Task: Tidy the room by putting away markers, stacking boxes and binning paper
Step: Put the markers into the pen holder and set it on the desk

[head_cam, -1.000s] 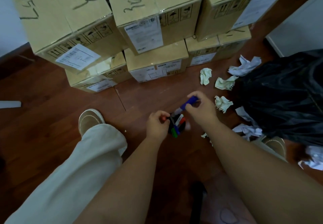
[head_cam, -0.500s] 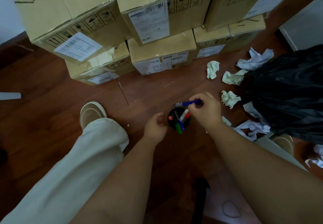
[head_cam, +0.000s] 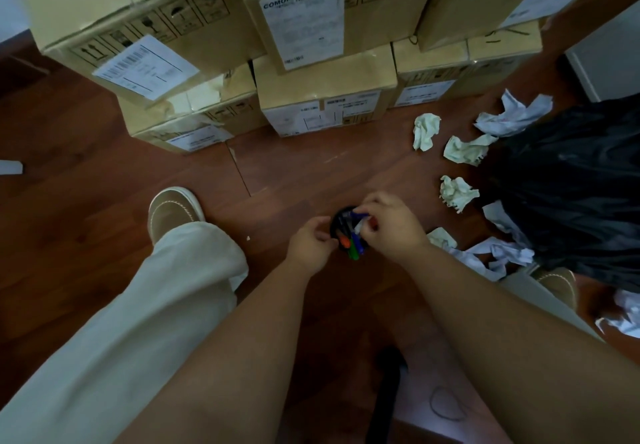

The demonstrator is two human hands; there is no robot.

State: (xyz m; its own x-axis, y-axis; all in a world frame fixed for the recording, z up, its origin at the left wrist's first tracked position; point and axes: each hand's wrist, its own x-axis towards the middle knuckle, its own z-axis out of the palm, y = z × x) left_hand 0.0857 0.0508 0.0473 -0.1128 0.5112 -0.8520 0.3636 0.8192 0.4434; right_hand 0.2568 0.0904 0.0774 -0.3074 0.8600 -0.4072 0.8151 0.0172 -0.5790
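Now your right hand point(head_cam: 389, 227) has brought the blue marker point(head_cam: 358, 215) down from above into the black pen holder point(head_cam: 341, 223) on the floor, so the markers are nearly done. Its grip is pinched closed on that marker at the rim, wrist bent downward. Your left hand point(head_cam: 311, 244) curls against the holder's near side, steadying it; whether that grip truly clasps it, I cannot tell. Orange and green markers point(head_cam: 352, 251) already stand inside. Crumpled paper point(head_cam: 457, 192) lies unbinned beside the black bag point(head_cam: 568, 184).
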